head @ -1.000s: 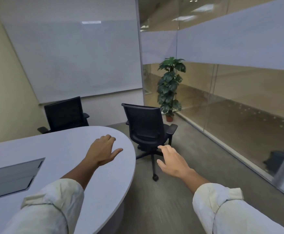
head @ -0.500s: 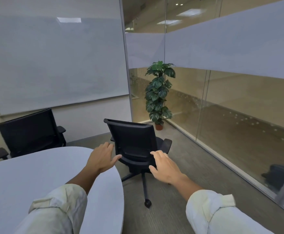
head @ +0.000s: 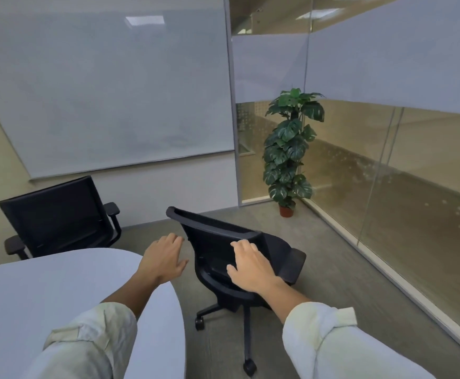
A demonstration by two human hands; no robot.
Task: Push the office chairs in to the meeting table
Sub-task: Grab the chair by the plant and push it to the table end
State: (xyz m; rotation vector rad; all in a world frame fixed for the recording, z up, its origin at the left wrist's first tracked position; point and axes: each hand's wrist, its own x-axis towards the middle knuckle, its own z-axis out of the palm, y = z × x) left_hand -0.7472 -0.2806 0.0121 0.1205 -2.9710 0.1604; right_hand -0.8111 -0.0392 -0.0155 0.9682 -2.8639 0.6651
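The meeting surface [head: 59, 291], a pale rounded top, was seen at lower left, its curved end reaching toward the middle of the view. Two black office chairs were present. The far chair [head: 59, 220] was placed beyond the surface against the whiteboard wall [head: 108, 86], near the edge but not tucked in. The near chair [head: 223, 247] was set on the carpeted floor [head: 332, 269] just right of the surface's rounded end, clear of the edge, with its backrest turned toward the person. The top rail of that backrest was observed to run from upper left to lower right, so its long axis lay obliquely across the reach of both arms. A potted plant [head: 289, 151] was noted in the corner by the glass partition [head: 414, 173], well apart from the chairs. The right hand [head: 250, 266] was held with fingers spread and lay over the right end of the backrest rail; firm contact could not be confirmed. The left hand [head: 163, 258] was held open, fingers loosely extended, near the rail's left portion but apart from it. The right hand was therefore judged the nearer. It was judged that the near chair would need to be gripped at the rail, swung to face the surface, and rolled leftward beneath the edge.
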